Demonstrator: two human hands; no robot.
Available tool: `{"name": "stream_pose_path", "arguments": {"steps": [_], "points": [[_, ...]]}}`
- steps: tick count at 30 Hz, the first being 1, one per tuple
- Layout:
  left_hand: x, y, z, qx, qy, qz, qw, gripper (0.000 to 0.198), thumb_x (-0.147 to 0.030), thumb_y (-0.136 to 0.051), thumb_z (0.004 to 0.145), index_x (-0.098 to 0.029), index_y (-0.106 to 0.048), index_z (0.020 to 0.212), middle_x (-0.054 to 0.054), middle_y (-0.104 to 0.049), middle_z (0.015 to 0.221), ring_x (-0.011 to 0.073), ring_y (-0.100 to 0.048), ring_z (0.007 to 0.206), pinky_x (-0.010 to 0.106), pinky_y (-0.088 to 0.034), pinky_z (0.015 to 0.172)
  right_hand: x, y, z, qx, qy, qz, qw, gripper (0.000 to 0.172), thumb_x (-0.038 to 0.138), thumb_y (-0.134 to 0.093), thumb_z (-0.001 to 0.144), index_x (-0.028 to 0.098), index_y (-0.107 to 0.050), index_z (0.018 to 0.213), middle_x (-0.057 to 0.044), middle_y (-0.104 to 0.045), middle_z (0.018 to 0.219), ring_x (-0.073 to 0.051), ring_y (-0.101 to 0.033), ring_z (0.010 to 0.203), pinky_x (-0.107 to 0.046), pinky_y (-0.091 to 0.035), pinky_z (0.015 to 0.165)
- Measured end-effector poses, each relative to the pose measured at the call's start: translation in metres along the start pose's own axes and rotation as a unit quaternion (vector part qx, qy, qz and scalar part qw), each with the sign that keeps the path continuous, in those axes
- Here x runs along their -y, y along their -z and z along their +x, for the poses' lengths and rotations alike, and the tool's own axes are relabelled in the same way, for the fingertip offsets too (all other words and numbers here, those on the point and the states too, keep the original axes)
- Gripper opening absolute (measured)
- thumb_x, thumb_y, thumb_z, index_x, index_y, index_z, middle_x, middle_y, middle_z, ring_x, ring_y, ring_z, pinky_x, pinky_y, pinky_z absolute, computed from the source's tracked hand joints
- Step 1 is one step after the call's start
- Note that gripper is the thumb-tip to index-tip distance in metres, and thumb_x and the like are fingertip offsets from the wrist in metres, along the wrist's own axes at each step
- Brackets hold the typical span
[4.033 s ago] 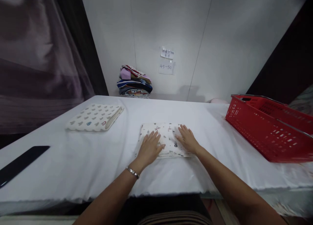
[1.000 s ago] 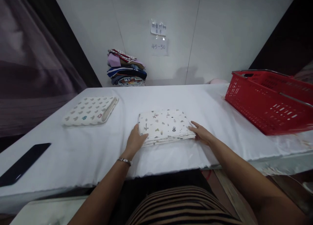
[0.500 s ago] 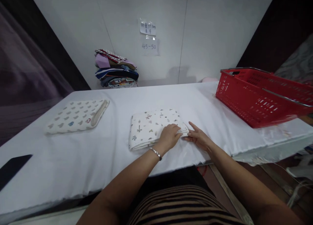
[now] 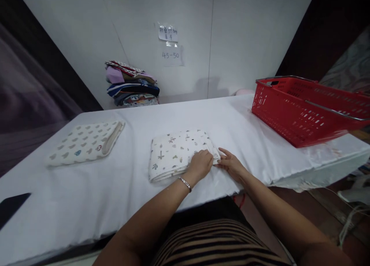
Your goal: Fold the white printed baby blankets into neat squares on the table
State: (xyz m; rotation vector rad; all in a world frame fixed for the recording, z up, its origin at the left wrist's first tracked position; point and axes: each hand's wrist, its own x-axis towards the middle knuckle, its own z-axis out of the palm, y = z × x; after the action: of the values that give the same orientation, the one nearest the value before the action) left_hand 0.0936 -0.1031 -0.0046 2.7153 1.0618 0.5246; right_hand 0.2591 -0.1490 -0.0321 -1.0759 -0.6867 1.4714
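Note:
A folded white cloth (image 4: 179, 148) with small plant-like prints lies in layers in the middle of the white-covered table. My left hand (image 4: 201, 162) rests over its near right part, fingers curled and closed on the cloth's edge. At the right end my right hand (image 4: 230, 164) has its fingertips on the layered corner, which sits between fingers and thumb. The cloth partly hides the tips of both hands. To the left lies another folded cloth (image 4: 85, 142), cream with grey prints, which neither hand touches.
A red plastic basket (image 4: 291, 115) with metal handles stands at the table's right end. Against the back wall rises a stack of folded fabrics (image 4: 133, 85). A dark flat item (image 4: 13, 206) lies at the left front edge. Handwritten paper signs (image 4: 170, 56) hang on the wall.
My right hand has moved in onto the cloth's right corner, and its fingers have drawn closer together. My left hand stays on the cloth, its fingers more curled. The view has shifted slightly.

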Motion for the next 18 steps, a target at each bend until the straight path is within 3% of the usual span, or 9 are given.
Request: {"name": "stream_pose_path", "arguments": {"steps": [8,13,18], "points": [[0.002,-0.001,-0.003,-0.001,0.002,-0.028,1.0,0.016,-0.02,-0.048,0.089,-0.018,-0.063,0.083,0.005,-0.061,0.089,0.0181,-0.055,0.086,0.032,-0.044,0.079,0.004,0.002,0.002,-0.02,-0.031,0.024,0.999,0.063,0.015,-0.064,0.076,0.017,-0.039,0.134,-0.003,-0.068,0.083,-0.018,-0.068,0.076,-0.04,-0.059,0.081],[0.0,-0.002,0.002,-0.026,0.069,-0.087,0.993,0.014,-0.028,-0.056,0.086,-0.019,-0.066,0.085,0.004,-0.064,0.088,0.0178,-0.057,0.086,0.03,-0.044,0.077,0.001,0.003,0.003,-0.008,-0.012,0.011,1.0,0.067,0.013,-0.067,0.074,0.017,-0.038,0.135,-0.001,-0.068,0.082,-0.016,-0.067,0.076,-0.035,-0.059,0.08],[-0.003,-0.001,0.01,-0.021,0.12,-0.108,0.987,0.02,-0.023,-0.05,0.088,-0.018,-0.066,0.077,0.004,-0.065,0.084,0.0161,-0.058,0.08,0.029,-0.044,0.073,-0.001,0.004,0.003,-0.008,-0.007,0.006,1.0,0.071,0.014,-0.069,0.072,0.018,-0.037,0.136,-0.002,-0.07,0.086,-0.017,-0.068,0.08,-0.037,-0.059,0.082]]}}
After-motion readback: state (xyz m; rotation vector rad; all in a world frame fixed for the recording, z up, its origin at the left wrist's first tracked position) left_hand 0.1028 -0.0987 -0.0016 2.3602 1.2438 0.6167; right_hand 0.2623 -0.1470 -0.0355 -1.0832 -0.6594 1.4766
